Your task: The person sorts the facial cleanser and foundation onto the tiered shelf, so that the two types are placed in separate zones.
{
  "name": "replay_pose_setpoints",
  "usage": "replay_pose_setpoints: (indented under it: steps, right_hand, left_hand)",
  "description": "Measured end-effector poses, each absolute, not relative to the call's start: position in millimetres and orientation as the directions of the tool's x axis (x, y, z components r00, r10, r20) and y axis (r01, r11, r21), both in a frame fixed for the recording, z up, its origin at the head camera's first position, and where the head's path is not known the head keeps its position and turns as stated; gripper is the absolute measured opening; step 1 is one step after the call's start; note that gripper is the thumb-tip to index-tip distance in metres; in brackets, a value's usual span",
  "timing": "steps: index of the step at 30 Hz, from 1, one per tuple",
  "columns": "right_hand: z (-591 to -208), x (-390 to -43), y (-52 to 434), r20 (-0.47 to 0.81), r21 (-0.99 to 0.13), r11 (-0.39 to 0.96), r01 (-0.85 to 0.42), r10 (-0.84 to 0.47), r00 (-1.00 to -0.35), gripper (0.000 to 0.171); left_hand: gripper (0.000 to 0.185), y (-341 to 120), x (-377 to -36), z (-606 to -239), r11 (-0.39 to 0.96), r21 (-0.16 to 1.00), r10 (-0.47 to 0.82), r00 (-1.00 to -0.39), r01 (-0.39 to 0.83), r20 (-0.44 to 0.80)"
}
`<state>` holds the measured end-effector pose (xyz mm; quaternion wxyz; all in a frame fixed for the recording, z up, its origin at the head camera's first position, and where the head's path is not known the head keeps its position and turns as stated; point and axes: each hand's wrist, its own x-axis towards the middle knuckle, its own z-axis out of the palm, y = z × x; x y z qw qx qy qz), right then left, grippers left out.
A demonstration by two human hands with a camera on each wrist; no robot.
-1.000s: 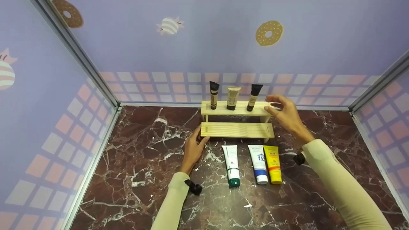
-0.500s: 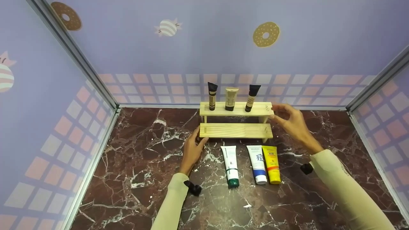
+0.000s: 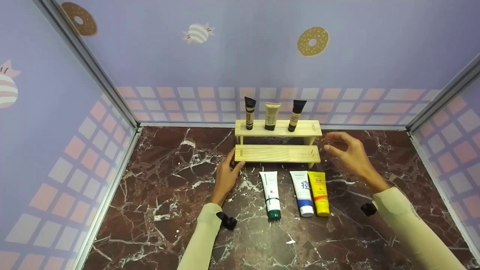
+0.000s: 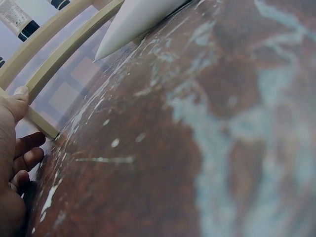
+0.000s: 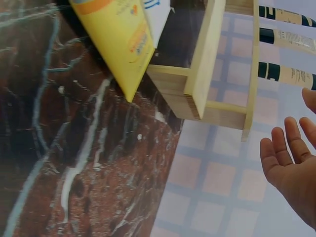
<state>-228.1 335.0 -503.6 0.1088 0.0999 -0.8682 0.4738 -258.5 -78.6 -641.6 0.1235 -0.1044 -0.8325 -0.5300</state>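
A two-tier wooden rack (image 3: 277, 153) stands against the back wall. On its upper tier a black-and-gold tube (image 3: 250, 114), a beige tube (image 3: 271, 117) and a dark-capped slim tube (image 3: 296, 116) stand upright on their caps. My left hand (image 3: 227, 178) grips the left end of the lower tier; the left wrist view shows the thumb (image 4: 20, 94) over the board's edge. Off the rack's right end, my right hand (image 3: 350, 153) hangs with fingers loosely bent, touching nothing. In the right wrist view its fingers (image 5: 280, 145) are spread apart from the rack.
In front of the rack, a white tube with a green cap (image 3: 272, 195), a white-and-blue tube (image 3: 303, 193) and a yellow tube (image 3: 319, 193) lie on the marbled tabletop (image 3: 168, 180). A patterned back wall (image 3: 210, 67) and side walls enclose the table.
My right hand has drawn away from the right end of the upper tier, moving right and toward me. The left hand stays at the lower tier; the tubes keep their places.
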Motion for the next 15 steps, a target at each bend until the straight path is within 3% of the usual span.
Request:
replay_pose_setpoints:
  steps: [15]
  right_hand:
    - [-535.5, -203.0, 339.4, 0.215, -0.822, 0.524, -0.223, -0.078, -0.974, 0.040]
  left_hand:
    - [0.067, -79.3, -256.1, -638.5, 0.452, 0.836, 0.062, -0.946, 0.310, 0.318]
